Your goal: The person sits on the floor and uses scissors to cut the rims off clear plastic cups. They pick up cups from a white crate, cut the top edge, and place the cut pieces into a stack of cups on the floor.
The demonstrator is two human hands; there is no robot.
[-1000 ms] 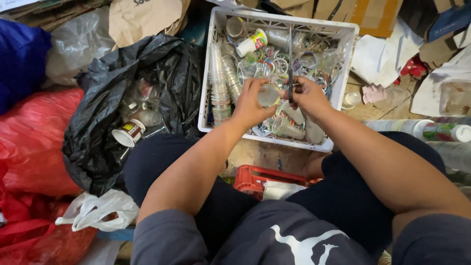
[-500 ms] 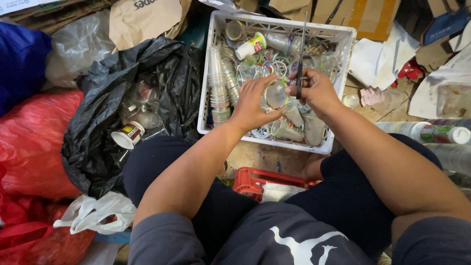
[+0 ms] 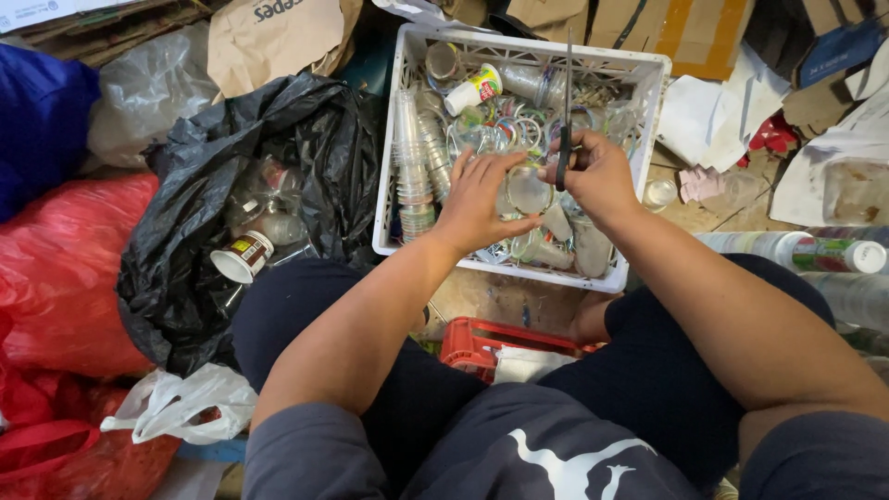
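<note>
Clear plastic, a small cup (image 3: 528,190) sits between both hands above the white crate (image 3: 648,139), pinched by the left hand (image 3: 477,199) with its fingers (image 3: 489,167) curled along its left side. The right hand (image 3: 602,176) is clenched on black-handled scissors (image 3: 565,111), blades pointing up, just right of the cup.

Scissors (image 3: 565,120) handles hidden inside right hand (image 3: 600,176).
</note>
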